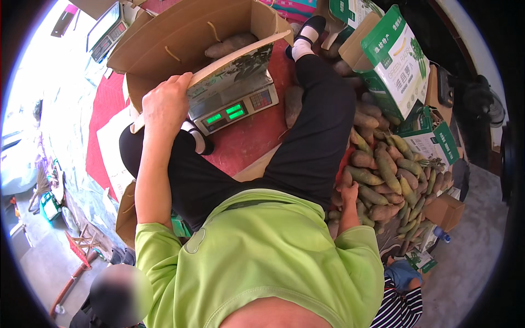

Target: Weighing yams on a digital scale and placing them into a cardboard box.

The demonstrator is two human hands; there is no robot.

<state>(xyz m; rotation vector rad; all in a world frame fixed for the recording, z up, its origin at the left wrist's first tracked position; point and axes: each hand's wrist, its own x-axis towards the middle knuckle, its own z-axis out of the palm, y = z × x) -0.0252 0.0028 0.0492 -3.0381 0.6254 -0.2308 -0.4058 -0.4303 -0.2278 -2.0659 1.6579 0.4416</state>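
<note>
My left hand [167, 104] is closed over the near edge of an open cardboard box [180, 33], at its raised flap. Inside the box lies a brownish radish [229, 45]. The box rests on a digital scale [236, 112] with lit green displays, between my legs. Down at my right side, my right hand [348, 192] is closed around a reddish-brown radish [346, 179]; part of its grip is hidden. That hand is at the left edge of a large heap of long green and brown radishes [387, 169].
Green-and-white cartons [394, 60] stand beyond the heap, with a small brown box [444, 212] to its right. A second scale [106, 33] sits at the upper left. Another person's striped clothing [398, 306] shows at the lower right, and a further person [115, 298] at lower left.
</note>
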